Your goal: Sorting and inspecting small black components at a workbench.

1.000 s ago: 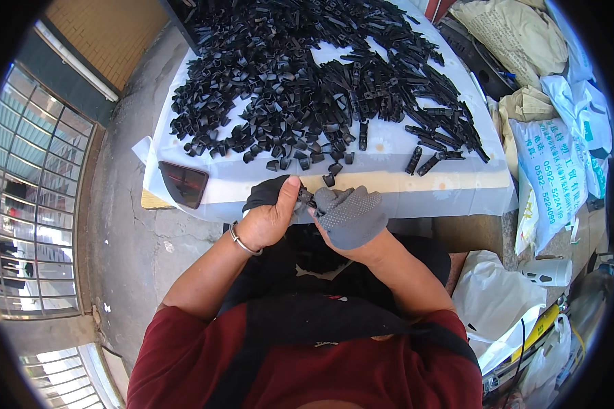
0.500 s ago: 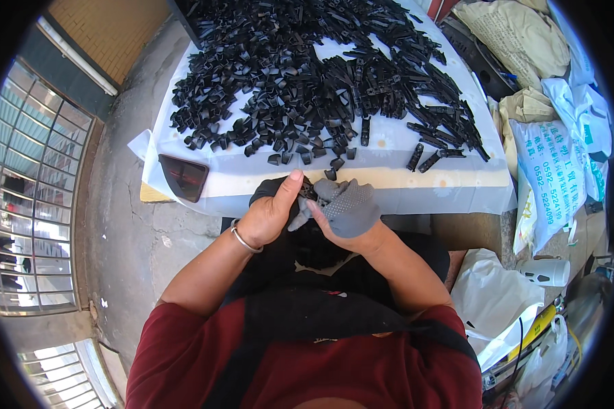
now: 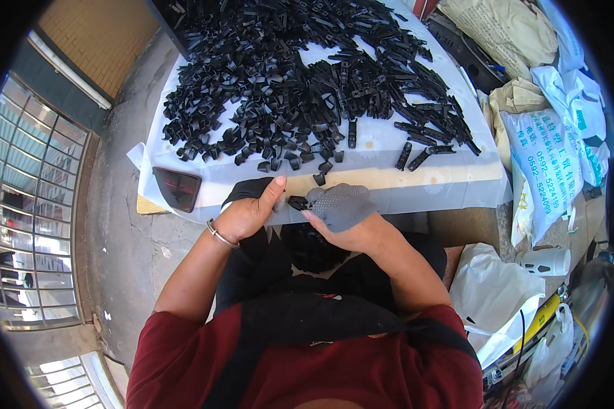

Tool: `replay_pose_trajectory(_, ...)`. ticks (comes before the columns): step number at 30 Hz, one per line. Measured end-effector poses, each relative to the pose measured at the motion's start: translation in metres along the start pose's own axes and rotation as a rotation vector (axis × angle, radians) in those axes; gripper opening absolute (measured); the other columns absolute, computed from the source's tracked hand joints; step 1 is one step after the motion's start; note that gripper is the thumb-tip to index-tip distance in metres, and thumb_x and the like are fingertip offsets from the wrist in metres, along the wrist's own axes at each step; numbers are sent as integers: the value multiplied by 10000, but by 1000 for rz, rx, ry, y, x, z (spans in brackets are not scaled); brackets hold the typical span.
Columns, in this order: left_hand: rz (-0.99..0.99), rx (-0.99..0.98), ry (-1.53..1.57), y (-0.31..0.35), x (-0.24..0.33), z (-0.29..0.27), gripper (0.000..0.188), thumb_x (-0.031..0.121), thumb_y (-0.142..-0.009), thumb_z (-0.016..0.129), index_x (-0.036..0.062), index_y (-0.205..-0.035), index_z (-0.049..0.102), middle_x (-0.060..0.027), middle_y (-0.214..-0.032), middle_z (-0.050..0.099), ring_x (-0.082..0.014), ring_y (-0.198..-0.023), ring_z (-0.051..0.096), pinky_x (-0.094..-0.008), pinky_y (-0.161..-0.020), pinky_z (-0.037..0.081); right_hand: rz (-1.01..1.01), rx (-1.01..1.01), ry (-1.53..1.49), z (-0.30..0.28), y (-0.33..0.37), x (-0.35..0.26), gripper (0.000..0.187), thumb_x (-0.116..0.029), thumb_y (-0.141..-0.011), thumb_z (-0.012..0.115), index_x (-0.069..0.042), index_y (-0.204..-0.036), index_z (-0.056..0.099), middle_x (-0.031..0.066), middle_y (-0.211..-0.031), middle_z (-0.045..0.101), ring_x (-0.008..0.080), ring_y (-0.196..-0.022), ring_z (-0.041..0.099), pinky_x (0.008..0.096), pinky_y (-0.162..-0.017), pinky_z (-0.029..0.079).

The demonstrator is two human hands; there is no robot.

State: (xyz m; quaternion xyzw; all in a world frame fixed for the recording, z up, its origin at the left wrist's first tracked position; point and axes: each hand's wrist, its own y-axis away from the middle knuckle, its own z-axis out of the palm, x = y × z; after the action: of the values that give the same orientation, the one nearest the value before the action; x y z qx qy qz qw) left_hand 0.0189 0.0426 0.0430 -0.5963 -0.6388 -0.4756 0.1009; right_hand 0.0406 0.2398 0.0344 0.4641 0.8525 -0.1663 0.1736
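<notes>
My right hand (image 3: 344, 213), in a grey dotted glove that leaves the thumb bare, pinches a small black plastic clip-like piece (image 3: 298, 202) just off the table's front edge. My left hand (image 3: 251, 213) is just left of that piece, apart from it. Its thumb stretches upward, and dark glove fabric covers part of the fingers, which are blurred; nothing shows in its grasp. Beyond both hands lie a heap of small curved black pieces (image 3: 252, 102) and, to its right, many long narrow black pieces (image 3: 372, 85). More dark pieces (image 3: 314, 249) show below, between my legs.
A white-covered table (image 3: 450, 187) carries the heaps. Near its left corner lies a dark, glossy phone-like object (image 3: 177, 189). Sacks (image 3: 546, 170) crowd the right side, with a white plastic bag (image 3: 494, 293) and a white cup-like container (image 3: 546, 262) below. A barred window (image 3: 37, 204) stands left.
My hands have come apart: the left has moved left, away from the black piece, which now shows in my right fingers. The view has shifted slightly.
</notes>
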Motion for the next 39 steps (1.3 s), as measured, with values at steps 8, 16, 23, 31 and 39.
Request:
replay_pose_trajectory(8,535,305,-163,-20,0,19,451,441,-851,467,10,-837,598,-157,-789,602,-303,-757,581,-353,-674,450,-221,256,-92,15,9,14,275,-307,-796,556,-42,-859,599,153,-772,590,336,-746,561,401,-676,446)
replay_pose_trajectory(16,778,552,-529,-45,8,51,230,216,-792,562,37,-935,573,-149,-858,604,-293,-763,589,-373,-656,471,321,239,332,-23,-31,61,216,-125,-713,565,-98,-916,632,136,-1012,577,300,-884,574,380,-723,469)
replay_pose_trajectory(23,894,593,-571,-45,13,58,98,143,-761,544,67,-821,550,-134,-783,568,-293,-703,581,-369,-602,472,204,375,536,-3,-48,88,235,-80,-677,554,-104,-905,607,149,-1044,561,287,-863,579,397,-717,470)
replay_pose_trajectory(31,845,568,-479,-43,-2,49,228,118,-755,561,66,-977,557,-154,-798,593,-305,-695,586,-376,-608,470,138,523,-45,-4,-14,57,182,-179,-801,547,-65,-937,588,145,-888,596,310,-827,565,399,-709,447)
replay_pose_trajectory(39,808,402,-99,-28,-10,33,419,72,-750,590,81,-1151,465,-176,-914,599,-318,-785,596,-352,-695,477,-77,238,-266,7,-11,14,231,-248,-821,572,-59,-953,580,129,-812,588,300,-742,564,377,-656,446)
